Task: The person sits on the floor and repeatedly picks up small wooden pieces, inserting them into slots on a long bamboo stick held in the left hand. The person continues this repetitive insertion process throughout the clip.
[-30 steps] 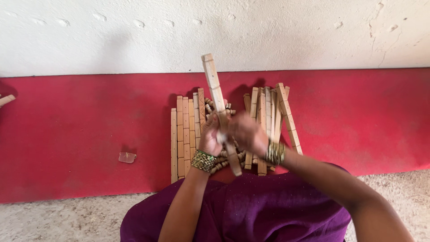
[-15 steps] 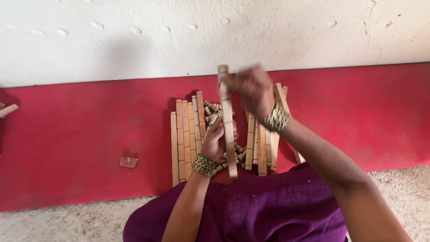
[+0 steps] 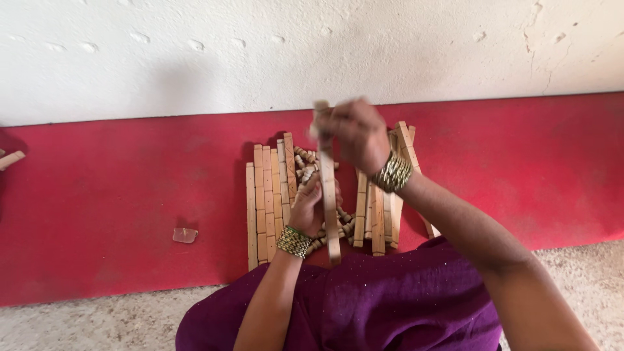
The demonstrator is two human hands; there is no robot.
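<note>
My right hand [image 3: 351, 133] grips the top end of a long notched wooden strip [image 3: 330, 208] that stands nearly upright over the pile. My left hand [image 3: 309, 208] rests lower down beside the strip's middle, fingers curled among small wooden pegs [image 3: 305, 159]. Both wrists wear gold bangles. To the left lies a row of flat wooden strips [image 3: 266, 201]; to the right a second bunch of wooden strips [image 3: 380, 214] fans out under my right forearm. Whether the left hand holds a peg is hidden.
Everything lies on a red floor band [image 3: 117, 201] below a white wall [image 3: 195, 52]. A small pale chip [image 3: 185, 234] sits on the red at left. Another strip end [image 3: 12, 158] pokes in at the far left edge. My purple garment [image 3: 390, 305] fills the bottom.
The strip swung from a tilted position to nearly upright, and my right hand slid from its lower part up to its top end. The left hand stayed low by the pegs.
</note>
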